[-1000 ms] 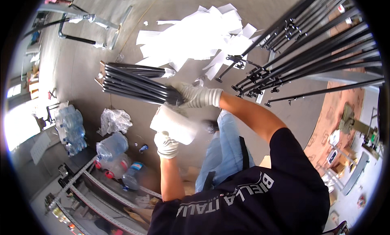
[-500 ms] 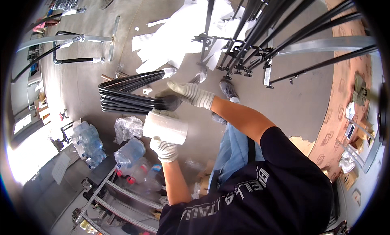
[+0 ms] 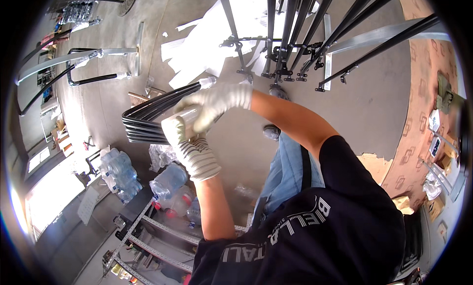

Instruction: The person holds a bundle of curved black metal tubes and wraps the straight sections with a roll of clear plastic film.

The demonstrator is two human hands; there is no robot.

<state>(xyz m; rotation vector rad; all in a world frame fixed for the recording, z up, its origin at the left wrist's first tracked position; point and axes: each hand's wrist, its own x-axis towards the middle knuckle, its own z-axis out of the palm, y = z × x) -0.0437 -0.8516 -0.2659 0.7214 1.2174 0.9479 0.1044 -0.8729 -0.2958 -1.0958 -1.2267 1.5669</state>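
Observation:
Both my hands wear white knitted gloves and meet at the near end of a bundle of bent black metal tubes [image 3: 143,122]. My left hand [image 3: 189,149] is closed round a roll of clear plastic film [image 3: 189,115], most of which the gloves hide. Bent over the top of the same roll is my right hand [image 3: 214,105], its fingers curled and slightly blurred. Clear wrapping [image 3: 207,82] covers the far tube ends.
White sheets [image 3: 217,34] lie on the floor ahead. Long black tubes with brackets [image 3: 290,48] lean on a metal rack at the upper right. Large plastic bottles [image 3: 168,180] and a metal shelf frame [image 3: 148,221] stand at lower left. Wrapped tubes hang on a stand [image 3: 138,51].
My left hand has lifted the film roll up and forward to the tube bundle. My right hand, stretched out beside the tubes before, has moved left and curled over the roll.

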